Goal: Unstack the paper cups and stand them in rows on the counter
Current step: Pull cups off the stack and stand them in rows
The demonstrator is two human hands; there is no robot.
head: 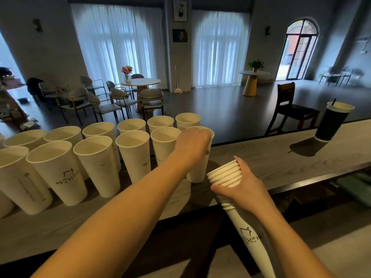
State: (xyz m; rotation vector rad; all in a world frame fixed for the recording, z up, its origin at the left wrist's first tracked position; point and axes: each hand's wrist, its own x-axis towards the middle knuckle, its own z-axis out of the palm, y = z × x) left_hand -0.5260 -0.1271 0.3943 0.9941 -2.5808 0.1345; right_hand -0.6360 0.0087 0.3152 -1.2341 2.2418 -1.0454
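Several tall white paper cups (96, 165) stand upright in two rows on the grey wooden counter (281, 163), filling its left half. My left hand (191, 145) grips the rim of one more white cup (197, 171) standing at the right end of the near row. My right hand (244, 189) holds a tilted stack of nested white cups (225, 174) near its rims, just right of that cup. The stack's lower end (253, 243) slants down toward me, over the counter's near edge.
A dark cup with a pale lid and a black straw (332, 123) stands on the counter at the far right. Beyond the counter lie a dark floor, a wooden chair (289, 109), round tables (140, 83) and several chairs.
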